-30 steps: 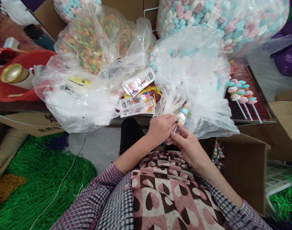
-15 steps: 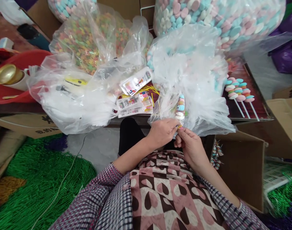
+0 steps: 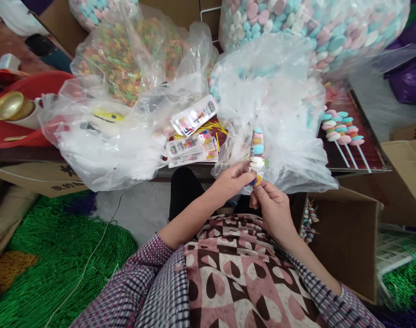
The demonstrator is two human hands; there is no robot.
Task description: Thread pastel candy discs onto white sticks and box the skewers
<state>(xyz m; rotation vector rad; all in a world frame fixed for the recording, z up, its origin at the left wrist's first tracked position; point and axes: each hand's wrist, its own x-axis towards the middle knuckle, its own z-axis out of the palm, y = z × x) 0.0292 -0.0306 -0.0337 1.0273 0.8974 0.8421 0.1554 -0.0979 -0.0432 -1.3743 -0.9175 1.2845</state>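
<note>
Between my hands stands a candy skewer [image 3: 257, 148] of blue, pink, orange and white pieces, inside a clear printed wrapper. My left hand [image 3: 235, 178] pinches the lower end of the wrapper from the left, thumb and fingers closed. Close beside it, my right hand [image 3: 272, 202] grips the bottom edge of the same wrapper between thumb and forefinger, its other fingers curled in. The stick's lower end is hidden by my fingers. Behind the skewer lies a crumpled clear plastic bag [image 3: 290, 155]. To the left are printed wrappers [image 3: 194, 116] and yellow twist ties [image 3: 213, 125].
Three unwrapped candy skewers [image 3: 344, 130] lie at the table's right end. Large bags of marshmallows [image 3: 317, 27] and gummies [image 3: 126, 59] stand behind. An open cardboard box [image 3: 342, 241] with wrapped skewers [image 3: 309, 221] is low on the right. A red basin [image 3: 44, 84] sits far left.
My left hand has shifted slightly up along the wrapper, its thumb now lying across it. The skewer has risen a little, and more of the wrapper's blue and yellow lower end shows.
</note>
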